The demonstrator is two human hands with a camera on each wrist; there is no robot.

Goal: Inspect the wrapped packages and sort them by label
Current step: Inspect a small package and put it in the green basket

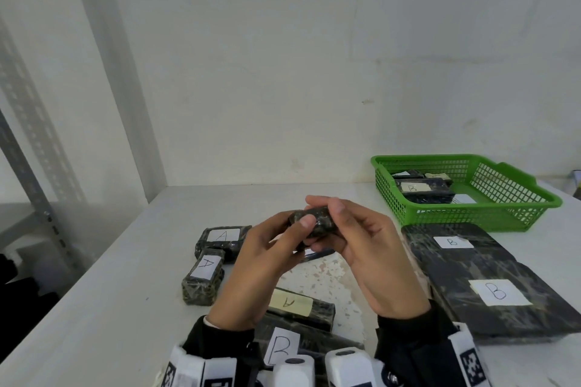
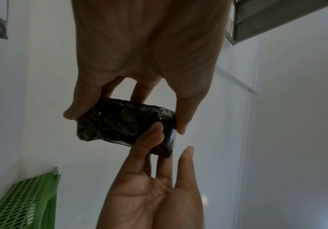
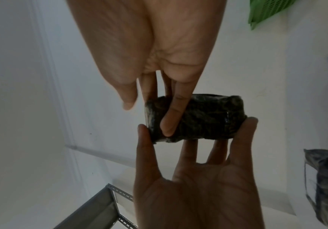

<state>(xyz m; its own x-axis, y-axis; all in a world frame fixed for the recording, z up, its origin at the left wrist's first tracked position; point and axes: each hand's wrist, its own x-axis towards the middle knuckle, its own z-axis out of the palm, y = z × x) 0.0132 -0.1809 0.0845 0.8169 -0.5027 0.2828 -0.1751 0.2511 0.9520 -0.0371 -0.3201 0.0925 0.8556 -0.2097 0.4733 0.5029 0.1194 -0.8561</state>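
Note:
A small package in dark wrap [image 1: 317, 225] is held up over the table between both hands, and no label shows on it. My left hand [image 1: 283, 242] pinches its two ends between thumb and a finger, as the left wrist view shows [image 2: 125, 122]. My right hand [image 1: 341, 220] grips it from the right, one finger lying across its face [image 3: 171, 120]. Packages marked A [image 1: 224, 237] [image 1: 203, 273] [image 1: 294, 305] lie on the table to the left and below the hands. Big flat packages marked B [image 1: 500, 292] lie to the right.
A green basket [image 1: 478, 218] at the back right holds several dark packages, one marked B [image 1: 418, 190]. Another B-labelled package [image 1: 279, 345] lies under my wrists. The white table [image 1: 110, 308] meets a wall behind. A grey metal rack post [image 1: 28, 166] stands on the left.

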